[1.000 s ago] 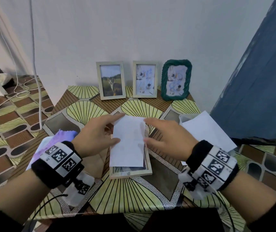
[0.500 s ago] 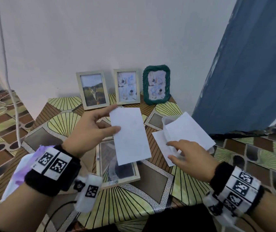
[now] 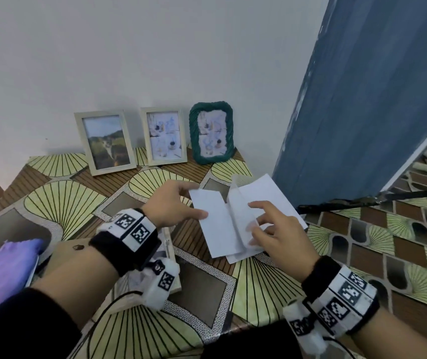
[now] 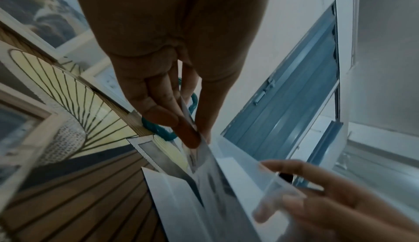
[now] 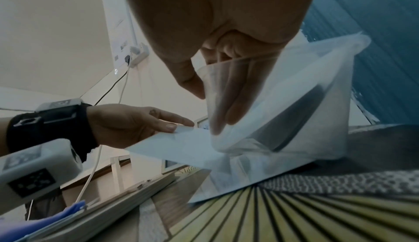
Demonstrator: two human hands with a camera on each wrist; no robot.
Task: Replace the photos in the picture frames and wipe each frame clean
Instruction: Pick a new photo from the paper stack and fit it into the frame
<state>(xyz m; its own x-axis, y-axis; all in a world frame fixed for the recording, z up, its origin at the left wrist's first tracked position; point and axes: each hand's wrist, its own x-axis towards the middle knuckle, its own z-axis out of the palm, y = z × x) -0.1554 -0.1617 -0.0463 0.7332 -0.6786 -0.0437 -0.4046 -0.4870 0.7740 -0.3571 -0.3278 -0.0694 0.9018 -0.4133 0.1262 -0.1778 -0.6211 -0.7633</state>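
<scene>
My left hand [image 3: 194,203] pinches a white photo [image 3: 215,224], blank side up, by its left edge, and its right edge meets the mouth of a clear plastic sleeve [image 3: 240,216]. My right hand [image 3: 255,221] pinches the sleeve's upper flap [image 5: 294,102] and holds it lifted, thumb on one side, fingers [image 5: 229,102] behind the film. More white photos [image 3: 266,195] lie in the sleeve. A pale wooden frame [image 3: 170,255] lies flat, partly under my left wrist. Three filled frames stand against the wall: two pale wooden frames [image 3: 107,142] [image 3: 164,136] and a green frame [image 3: 211,132].
A purple cloth [image 3: 2,268] lies at the table's left edge. The patterned table [image 3: 207,294] ends just right of the sleeve, beside a blue door [image 3: 362,112]. A white cable [image 5: 90,174] hangs by the wall on the left.
My left hand lifted the photo off the flat frame and carried it right to the sleeve. My right hand left the photo, moved to the sleeve and raised its flap.
</scene>
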